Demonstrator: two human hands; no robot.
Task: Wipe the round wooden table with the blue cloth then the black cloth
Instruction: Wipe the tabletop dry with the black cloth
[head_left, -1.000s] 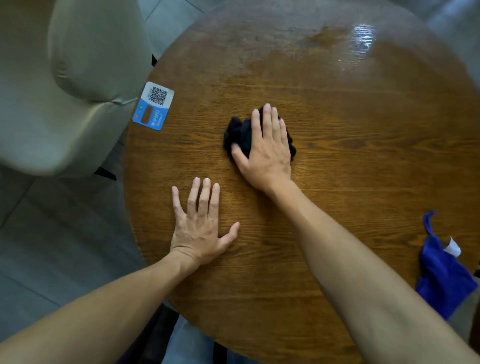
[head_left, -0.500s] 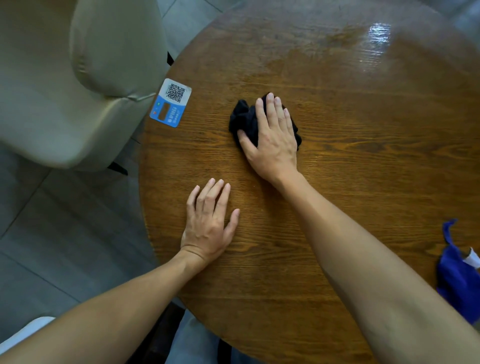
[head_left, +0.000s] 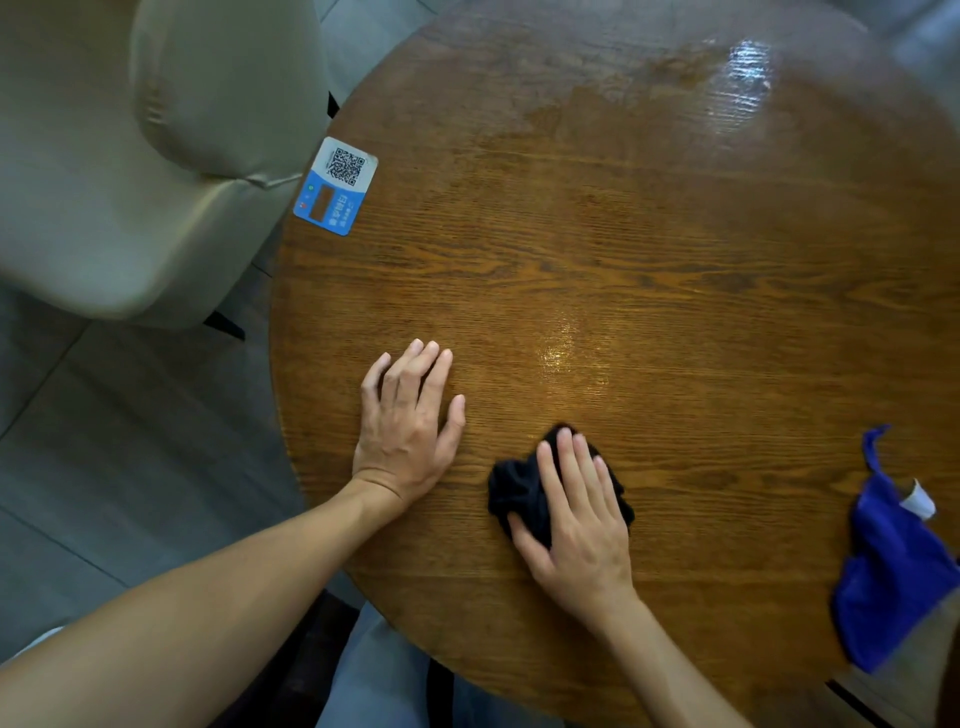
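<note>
The right hand lay flat on the black cloth, fingers stretched forward and close together, thumb tucked against the cloth's near edge. The cloth was bunched beneath the palm, pressed onto the round wooden surface near its front edge, with dark folds showing to the left of the fingers and a little to their right. The left hand rested palm down on the bare wood just beside it, to the left, near the rim, fingers loosely together and pointing away from the body, holding nothing.

The blue cloth lay crumpled at the right edge of the surface, well apart from both hands, with a small white tag sticking out from its upper side. A blue and white sticker with a square code sat on the far left rim. Beside that rim stood a pale cushioned chair on a grey tiled floor. Bright glare shone on the wood at the far right and in a smaller patch just beyond the hands.
</note>
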